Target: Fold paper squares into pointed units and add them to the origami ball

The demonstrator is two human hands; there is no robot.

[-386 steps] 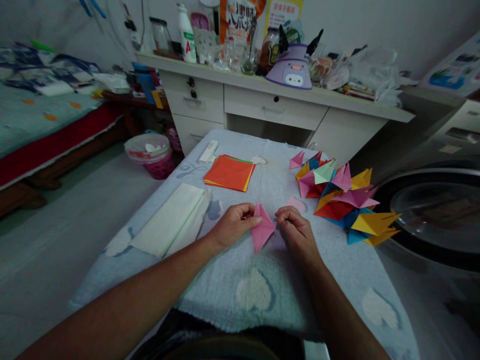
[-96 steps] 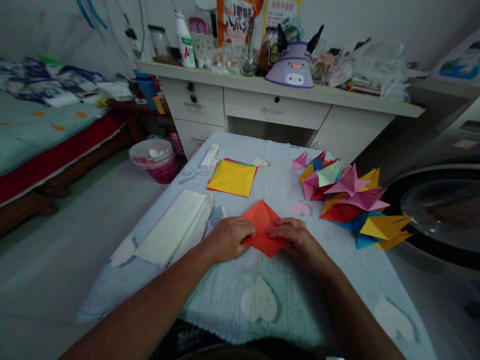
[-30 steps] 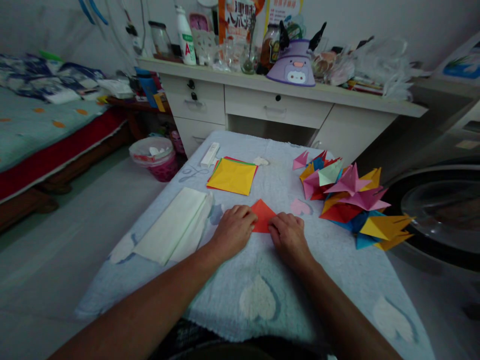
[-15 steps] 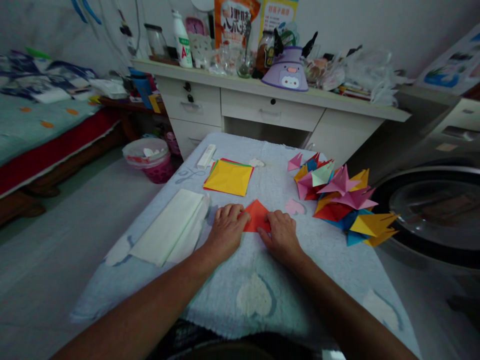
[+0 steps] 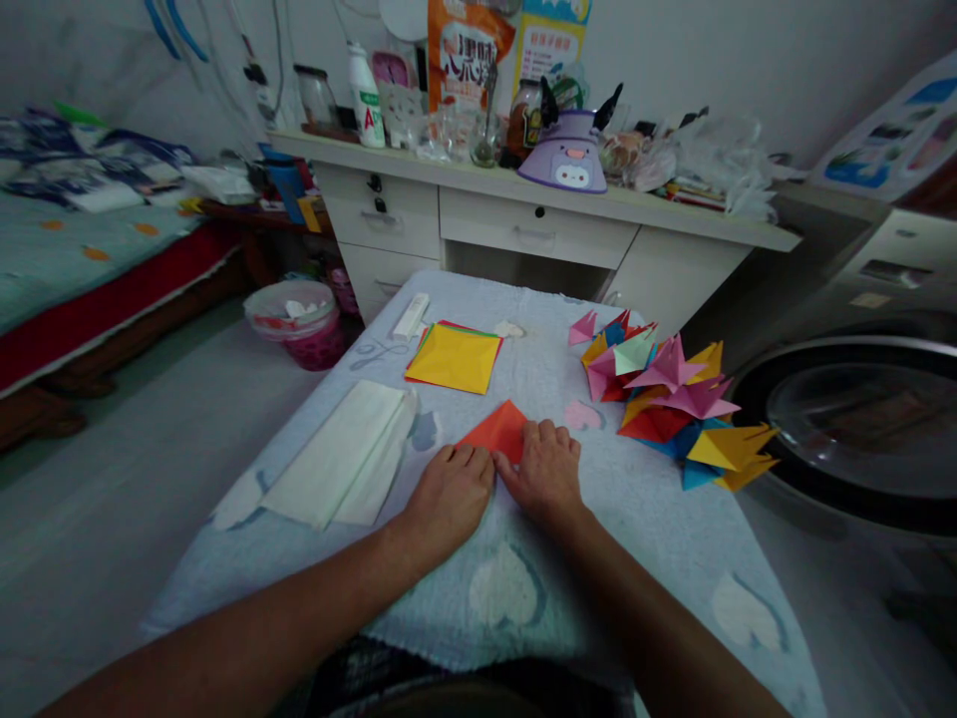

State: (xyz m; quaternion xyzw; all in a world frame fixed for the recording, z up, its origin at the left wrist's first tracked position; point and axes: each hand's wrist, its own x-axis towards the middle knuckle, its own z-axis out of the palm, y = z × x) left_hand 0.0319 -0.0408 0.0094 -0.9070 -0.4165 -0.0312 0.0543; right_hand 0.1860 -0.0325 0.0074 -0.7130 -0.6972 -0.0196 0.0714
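An orange sheet of origami paper (image 5: 499, 431), folded into a triangle with its point away from me, lies flat on the cloth-covered table. My left hand (image 5: 455, 487) is closed along its lower left edge, fingers curled and knuckles up. Over the right part of the paper, my right hand (image 5: 549, 463) presses down with bent fingers, its thumb reaching the bottom edge beside my left hand. Both hands hide the triangle's lower corners. Beyond them sits a stack of square coloured papers (image 5: 455, 357) with a yellow sheet on top.
Several folded paper pieces (image 5: 669, 384) in many colours are clustered at the table's right side. A folded white cloth or paper (image 5: 336, 454) lies at the left, and a white box-like item (image 5: 411, 317) behind it. A pink bin (image 5: 314, 339) stands on the floor.
My left hand has slid down toward me, from the paper's left side to its lower edge, uncovering more orange. My right hand stays on the right part, its thumb now closer to my left hand.
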